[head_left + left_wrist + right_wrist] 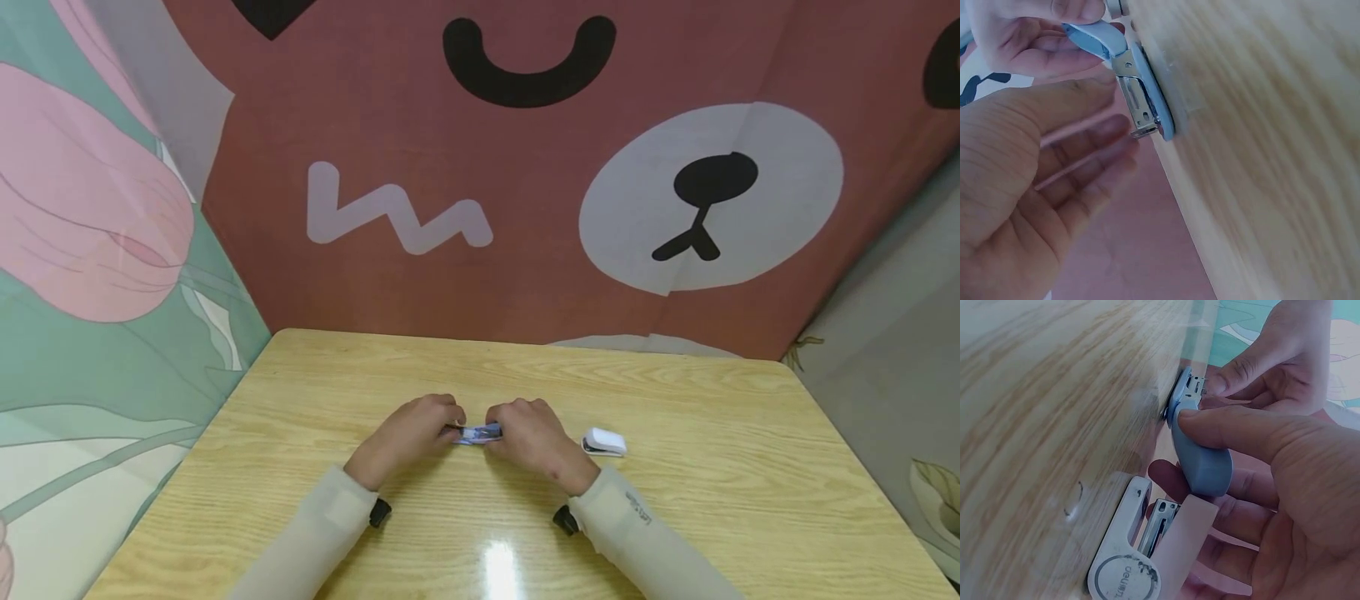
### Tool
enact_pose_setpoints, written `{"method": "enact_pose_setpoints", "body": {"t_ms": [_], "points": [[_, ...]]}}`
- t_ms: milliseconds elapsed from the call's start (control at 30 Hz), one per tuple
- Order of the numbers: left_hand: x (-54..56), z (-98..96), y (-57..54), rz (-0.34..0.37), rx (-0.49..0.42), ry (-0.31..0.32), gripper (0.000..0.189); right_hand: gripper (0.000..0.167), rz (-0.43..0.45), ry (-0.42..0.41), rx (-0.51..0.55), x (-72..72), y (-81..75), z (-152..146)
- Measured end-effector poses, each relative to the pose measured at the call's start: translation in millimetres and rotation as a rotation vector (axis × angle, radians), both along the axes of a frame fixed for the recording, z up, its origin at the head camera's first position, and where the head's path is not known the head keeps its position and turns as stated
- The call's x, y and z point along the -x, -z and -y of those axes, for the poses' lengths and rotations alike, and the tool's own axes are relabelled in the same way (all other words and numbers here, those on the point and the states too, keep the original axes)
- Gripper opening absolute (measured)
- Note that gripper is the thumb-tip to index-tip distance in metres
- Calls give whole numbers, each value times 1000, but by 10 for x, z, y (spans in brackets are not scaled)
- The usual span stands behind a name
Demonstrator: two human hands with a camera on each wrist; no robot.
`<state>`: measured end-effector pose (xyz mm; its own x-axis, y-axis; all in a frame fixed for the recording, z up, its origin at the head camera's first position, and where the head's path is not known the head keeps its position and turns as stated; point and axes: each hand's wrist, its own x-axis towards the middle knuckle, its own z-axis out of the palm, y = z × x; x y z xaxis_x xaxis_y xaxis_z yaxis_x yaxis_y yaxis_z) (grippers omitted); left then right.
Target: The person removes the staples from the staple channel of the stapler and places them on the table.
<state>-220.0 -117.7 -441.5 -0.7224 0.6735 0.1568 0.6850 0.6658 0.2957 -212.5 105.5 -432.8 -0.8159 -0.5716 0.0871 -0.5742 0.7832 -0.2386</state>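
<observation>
A small blue stapler (477,433) is between the two hands, low over the table. Its top cover is swung up, baring the metal staple channel (1136,100) in the left wrist view. My right hand (534,433) grips the blue cover, the thumb lying along it in the right wrist view. At the channel's free end is my left hand (1016,181), with thumb and fingers extended and a gap between them. A white stapler (603,442) stands on the table just right of the right hand; in the right wrist view its lettered round hinge shows close up.
The wood-grain table (675,517) reaches back to a hanging cloth (420,292) with a bear face print. Flower-printed cloth (90,208) hangs at the left side. A dark wrist device (380,512) sits under each pale sleeve.
</observation>
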Motion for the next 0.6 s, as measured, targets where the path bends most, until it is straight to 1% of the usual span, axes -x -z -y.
{"method": "enact_pose_setpoints", "body": {"t_ms": [100,233,333,467,600], "points": [[1,9,13,-70,9,67,6,14,-6,-5,-5,-6,-4,-7],[13,39,29,-108,24,118,8,14,9,-12,-5,-5,-9,-8],[31,56,39,-128,59,154,10,13,32,-11,7,-3,-16,-8],[53,65,43,-163,103,186,11,13,53,-7,19,-3,-17,-9],[66,64,36,-187,141,195,13,14,52,-7,20,1,-16,-13]]}}
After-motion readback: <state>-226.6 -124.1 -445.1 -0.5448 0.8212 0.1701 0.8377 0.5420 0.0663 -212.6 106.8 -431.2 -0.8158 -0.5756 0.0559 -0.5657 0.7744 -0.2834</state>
